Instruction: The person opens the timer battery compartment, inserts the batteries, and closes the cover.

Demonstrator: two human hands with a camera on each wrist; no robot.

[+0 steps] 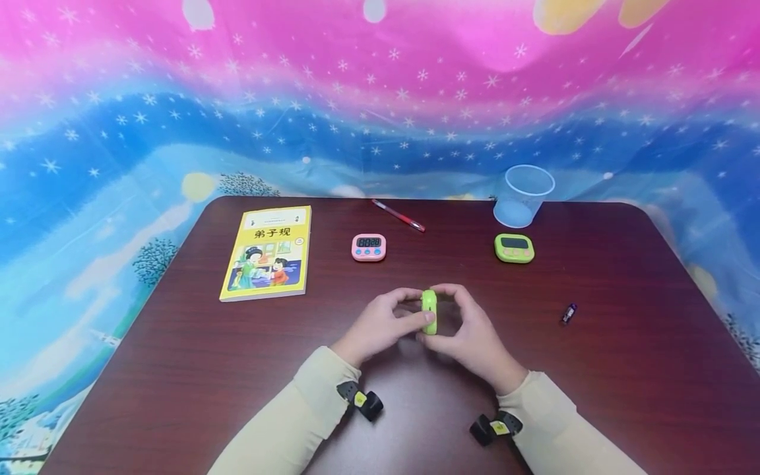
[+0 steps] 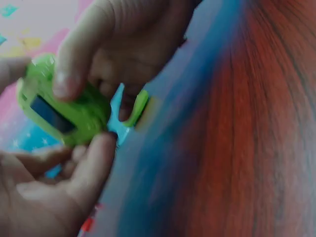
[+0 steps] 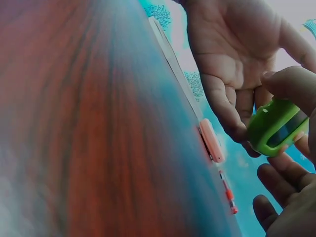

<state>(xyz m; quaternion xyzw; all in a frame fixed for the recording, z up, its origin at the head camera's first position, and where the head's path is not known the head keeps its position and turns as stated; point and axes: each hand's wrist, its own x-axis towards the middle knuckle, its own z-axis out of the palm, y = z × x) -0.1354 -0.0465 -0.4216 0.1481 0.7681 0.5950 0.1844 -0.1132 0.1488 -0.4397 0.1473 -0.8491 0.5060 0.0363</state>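
Between my hands, above the table, a green digital timer (image 1: 429, 312) stands edge-on in the head view. My left hand (image 1: 378, 324) pinches it from the left, thumb against its near edge. My right hand (image 1: 477, 340) grips it from the right between thumb and fingers. In the left wrist view the same timer (image 2: 81, 118) shows its dark screen, with fingertips on several sides. The right wrist view shows its green casing (image 3: 270, 126) tilted, with fingertips partly covering it. A small dark battery (image 1: 569, 313) lies to the right of my right hand.
On the table (image 1: 623, 389), a yellow book (image 1: 267, 254) lies at the left. Beyond my hands are a pink timer (image 1: 369, 248), a red pen (image 1: 399, 216), a second green timer (image 1: 514, 249) and a clear cup (image 1: 524, 196). A patterned cloth (image 1: 368, 112) hangs behind.
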